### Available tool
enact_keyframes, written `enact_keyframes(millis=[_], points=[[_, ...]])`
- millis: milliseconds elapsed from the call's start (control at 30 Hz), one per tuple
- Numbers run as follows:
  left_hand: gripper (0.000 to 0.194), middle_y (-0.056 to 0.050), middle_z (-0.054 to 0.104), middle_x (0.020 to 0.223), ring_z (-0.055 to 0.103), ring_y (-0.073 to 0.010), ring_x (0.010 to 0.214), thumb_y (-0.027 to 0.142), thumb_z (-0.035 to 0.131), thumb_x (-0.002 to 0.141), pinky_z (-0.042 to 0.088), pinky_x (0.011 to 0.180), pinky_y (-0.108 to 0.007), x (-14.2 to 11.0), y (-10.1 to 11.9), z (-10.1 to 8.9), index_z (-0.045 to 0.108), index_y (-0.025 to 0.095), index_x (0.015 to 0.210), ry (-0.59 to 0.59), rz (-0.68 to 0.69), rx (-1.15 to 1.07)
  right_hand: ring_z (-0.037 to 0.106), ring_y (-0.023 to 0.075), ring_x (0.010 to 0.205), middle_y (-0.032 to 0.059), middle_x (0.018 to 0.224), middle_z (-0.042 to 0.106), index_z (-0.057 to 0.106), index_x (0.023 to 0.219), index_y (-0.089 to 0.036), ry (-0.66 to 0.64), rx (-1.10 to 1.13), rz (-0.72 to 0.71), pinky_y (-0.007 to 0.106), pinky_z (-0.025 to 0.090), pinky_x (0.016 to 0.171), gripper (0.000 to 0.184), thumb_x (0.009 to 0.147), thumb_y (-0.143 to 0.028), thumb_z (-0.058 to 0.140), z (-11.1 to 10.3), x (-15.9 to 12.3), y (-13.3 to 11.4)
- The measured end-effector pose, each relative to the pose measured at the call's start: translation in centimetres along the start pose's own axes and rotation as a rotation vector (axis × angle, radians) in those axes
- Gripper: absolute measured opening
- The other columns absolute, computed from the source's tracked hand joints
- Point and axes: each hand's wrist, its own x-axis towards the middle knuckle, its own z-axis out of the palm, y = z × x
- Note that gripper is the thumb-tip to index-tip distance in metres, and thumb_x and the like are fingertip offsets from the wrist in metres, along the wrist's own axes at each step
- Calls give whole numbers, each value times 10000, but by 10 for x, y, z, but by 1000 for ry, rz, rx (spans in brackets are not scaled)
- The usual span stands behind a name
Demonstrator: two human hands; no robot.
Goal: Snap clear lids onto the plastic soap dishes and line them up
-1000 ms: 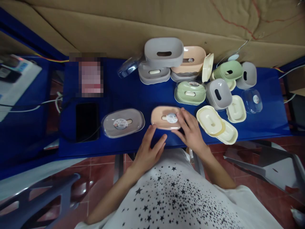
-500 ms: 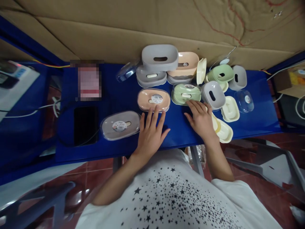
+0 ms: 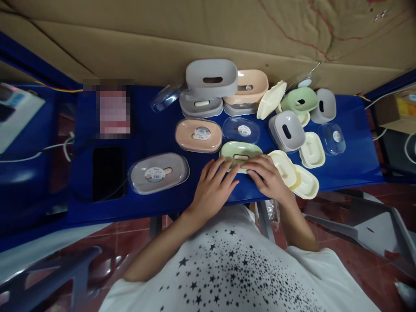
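Close to the table's front edge sits an oval green soap dish (image 3: 241,149) with a slot in its middle. My left hand (image 3: 216,182) rests its spread fingertips on the dish's near-left rim. At the near-right rim, my right hand (image 3: 267,175) has its fingers together over the edge, with the thumb close under them. A clear lid (image 3: 242,130) with a round label lies just behind the green dish. Left of that are a lidded peach soap dish (image 3: 199,135) and a lidded grey one (image 3: 159,173). Cream trays (image 3: 282,168) overlap beside my right hand.
Stacked grey boxes (image 3: 212,78) and a peach box (image 3: 252,86) stand against the cardboard wall. More grey, green and cream parts, with another clear lid (image 3: 332,138), lie at the right. A black flat device (image 3: 108,173) with a cable is on the left.
The green dish has come toward me, and its clear lid now lies behind it. My left hand has moved right onto the dish. The cream piece at the back now tilts over.
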Motion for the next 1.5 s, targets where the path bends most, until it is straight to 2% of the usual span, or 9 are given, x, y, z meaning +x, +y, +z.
enact_keyframes(millis=[167, 333, 700, 767, 867, 1000, 1167, 1367, 1500], points=[[161, -74, 785, 1135, 722, -253, 1119, 139, 635, 1052, 539, 1112, -464, 5, -5, -2, 714, 183, 1185, 83, 46, 5, 577, 310, 1458, 132, 1533, 640, 616, 1517, -243, -163, -172, -19, 536, 474, 1203, 431, 1108, -378, 584, 8, 5, 2], [174, -74, 764, 1106, 722, -238, 1061, 149, 682, 1029, 581, 997, -410, 0, 1, -7, 698, 189, 1198, 217, 54, -55, 560, 257, 1507, 97, 1574, 640, 590, 1550, -238, -184, -237, -63, 516, 442, 1255, 437, 1133, -361, 545, 4, 13, 1], [561, -155, 501, 1607, 563, -330, 1462, 256, 869, 919, 588, 1135, -488, -37, -2, -9, 621, 245, 1423, 382, -42, -68, 622, 247, 1433, 19, 1488, 715, 608, 1541, -283, 6, -358, -166, 512, 398, 1285, 455, 1088, -293, 659, 6, 12, -27], [616, -142, 463, 1669, 496, -366, 1538, 245, 900, 886, 562, 1188, -522, -47, -6, -20, 624, 259, 1436, 326, 5, -59, 610, 221, 1437, 3, 1494, 712, 629, 1516, -278, -47, -350, -252, 479, 365, 1314, 434, 1084, -255, 661, 11, 3, -41], [555, -125, 641, 1520, 498, -372, 1549, 207, 875, 908, 551, 1220, -537, -69, -13, -35, 644, 223, 1412, 169, 76, -93, 578, 210, 1467, 4, 1554, 668, 615, 1536, -314, -108, -314, -331, 445, 371, 1313, 461, 1080, -335, 677, 20, -12, -50], [396, -92, 754, 1310, 537, -368, 1523, 159, 844, 926, 574, 1203, -549, -106, -21, -41, 683, 213, 1284, 185, -22, -126, 552, 310, 1494, 99, 1621, 599, 546, 1609, -287, -125, -361, -144, 556, 393, 1283, 631, 1047, -543, 676, 26, -22, -36], [434, -101, 744, 1255, 611, -365, 1444, 159, 841, 924, 623, 1132, -584, -139, -25, -36, 667, 252, 1310, 274, -141, -147, 589, 273, 1473, 72, 1595, 626, 666, 1475, -287, -159, -294, -50, 535, 496, 1226, 386, 1102, -231, 579, 28, -23, -27], [467, -97, 714, 1269, 630, -344, 1415, 170, 850, 918, 618, 1128, -582, -119, -18, -25, 642, 273, 1323, 424, -152, -191, 630, 258, 1444, 61, 1525, 683, 677, 1438, -315, -162, -174, -78, 559, 524, 1224, 352, 1106, -250, 579, 29, -27, -38], [371, -108, 700, 1333, 609, -327, 1450, 190, 817, 956, 610, 1143, -558, -85, -22, -13, 618, 247, 1263, 338, -96, -234, 621, 299, 1451, 103, 1555, 646, 468, 1630, -336, 28, -182, 27, 602, 547, 1184, 555, 1094, -237, 572, 23, -43, -37]])
